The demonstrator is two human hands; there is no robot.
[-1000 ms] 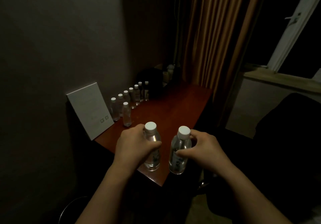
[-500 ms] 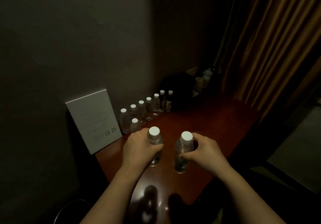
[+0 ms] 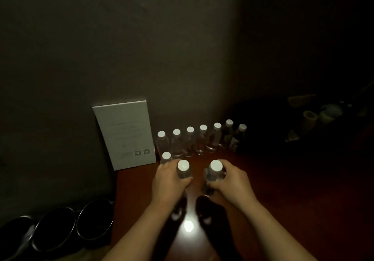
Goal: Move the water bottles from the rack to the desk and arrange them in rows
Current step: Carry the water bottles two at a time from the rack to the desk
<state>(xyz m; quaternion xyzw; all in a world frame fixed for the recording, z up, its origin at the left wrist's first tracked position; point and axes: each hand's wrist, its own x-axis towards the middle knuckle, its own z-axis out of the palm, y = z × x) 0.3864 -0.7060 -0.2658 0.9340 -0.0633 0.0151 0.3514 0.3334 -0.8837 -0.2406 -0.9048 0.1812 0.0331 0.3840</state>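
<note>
- Dim room, dark wall behind; reddish wood desk (image 3: 283, 189) fills lower right, w/ a bright light glare on its near part.
- White card (image 3: 123, 135) leans vs the wall at the desk's back-left corner; small printed squares at its bottom right.
- We see a back row of bottles (image 3: 202, 139) along the wall: seven clear ones w/ white caps, upright, side by side, running from just right of the card toward a dark bulky shape further right.
- One more bottle, the front bottle (image 3: 166, 156), stands alone in front of the row's left end, partly hidden by our left hand.
- Our left hand (image 3: 170, 181) grips the left bottle (image 3: 183, 169): fingers and thumb wrapped round its body, cap sticking out above.
- Our right hand (image 3: 232, 181) grips the right bottle (image 3: 214, 171) the same way, fingers curled round it below the cap.
- Both held bottles upright, near each other, over the desk just in front of the row; can't tell if their bases touch the wood.
- Three dark round bins (image 3: 56, 228) w/ shiny rims sit on the floor, left of the desk.
- Far right bg: pale cups, blurry, too dark to read.
</note>
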